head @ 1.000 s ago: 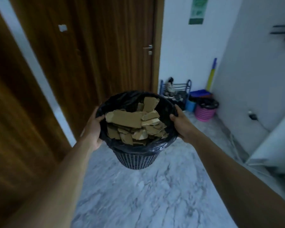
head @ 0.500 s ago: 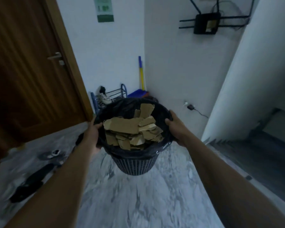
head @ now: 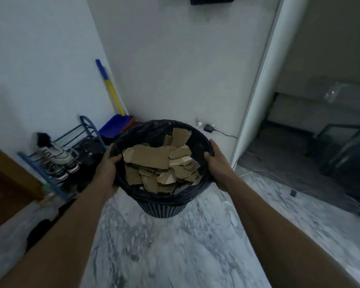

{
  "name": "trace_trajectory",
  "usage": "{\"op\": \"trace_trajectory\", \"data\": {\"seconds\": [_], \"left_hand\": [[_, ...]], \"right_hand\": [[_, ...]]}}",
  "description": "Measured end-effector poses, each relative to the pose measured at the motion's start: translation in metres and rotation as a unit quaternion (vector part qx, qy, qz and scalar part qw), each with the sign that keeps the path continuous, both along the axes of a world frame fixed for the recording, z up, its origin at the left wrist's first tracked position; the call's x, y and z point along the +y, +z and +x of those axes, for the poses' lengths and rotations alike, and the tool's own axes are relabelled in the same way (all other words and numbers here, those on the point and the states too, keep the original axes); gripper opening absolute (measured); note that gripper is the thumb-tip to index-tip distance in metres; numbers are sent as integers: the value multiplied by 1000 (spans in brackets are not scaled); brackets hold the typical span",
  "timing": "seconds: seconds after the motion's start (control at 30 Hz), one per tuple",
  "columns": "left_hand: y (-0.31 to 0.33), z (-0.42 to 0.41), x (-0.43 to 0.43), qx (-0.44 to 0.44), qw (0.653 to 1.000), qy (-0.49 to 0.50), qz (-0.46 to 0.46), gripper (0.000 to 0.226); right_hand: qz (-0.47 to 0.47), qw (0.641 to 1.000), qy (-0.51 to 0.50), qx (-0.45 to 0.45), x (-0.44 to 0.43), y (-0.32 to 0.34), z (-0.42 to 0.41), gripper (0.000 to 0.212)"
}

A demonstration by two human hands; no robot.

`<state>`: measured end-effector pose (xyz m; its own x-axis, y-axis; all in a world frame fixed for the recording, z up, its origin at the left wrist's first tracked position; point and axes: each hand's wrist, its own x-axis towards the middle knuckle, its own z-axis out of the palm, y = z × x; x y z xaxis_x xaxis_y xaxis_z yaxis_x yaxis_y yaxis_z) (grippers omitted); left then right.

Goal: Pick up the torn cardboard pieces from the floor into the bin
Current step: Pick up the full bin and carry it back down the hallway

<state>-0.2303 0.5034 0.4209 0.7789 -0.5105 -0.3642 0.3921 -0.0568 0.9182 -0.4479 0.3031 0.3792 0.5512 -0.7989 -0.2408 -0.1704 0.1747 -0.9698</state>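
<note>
brown torn cardboard pieces (head: 148, 159) are lying heaped in the bin (head: 162, 207), filling most of its black liner (head: 152, 129). both hands are carrying the bin, which appears to be hanging above the marble floor (head: 175, 252), facing a white wall corner (head: 175, 69).

judging by the load, the gathering is looking largely done and the step in hand is carrying the bin to wherever it is being set down. doing this well is meaning two things. the rim should be held level, because one tall piece is standing proud at the far side and the pile is sitting loose. both grips should be pulling evenly so the liner is not slipping off the edge. lowering it straight and upright, away from the shoe rack (head: 56, 163) on the left, is looking like the safest finish.

the left hand (head: 107, 169) is gripping the left rim, its thumb hooking over the edge and its fingers curling out of sight beneath. the right hand (head: 217, 163) is gripping the right rim, thumb lying along the top. the cardboard is sitting between the two hands, just inside both thumbs. whether the left thumb is touching the big flat piece, i cannot tell.
</note>
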Motion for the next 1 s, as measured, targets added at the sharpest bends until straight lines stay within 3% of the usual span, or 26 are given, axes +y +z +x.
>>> {"op": "trace_trajectory", "data": {"seconds": [0.27, 0.67, 1.0], "left_hand": [[-121, 107, -170, -11, 992, -116, 53, 53], [-410, 206, -355, 18, 970, -206, 126, 50], [-636, 249, -456, -15, 955, -274, 113, 54]], "right_hand": [[28, 990, -135, 37, -97, -113, 67, 58], [47, 962, -258, 78, -206, -394, 132, 52], [24, 934, -338, 110, -263, -597, 171, 56]]}}
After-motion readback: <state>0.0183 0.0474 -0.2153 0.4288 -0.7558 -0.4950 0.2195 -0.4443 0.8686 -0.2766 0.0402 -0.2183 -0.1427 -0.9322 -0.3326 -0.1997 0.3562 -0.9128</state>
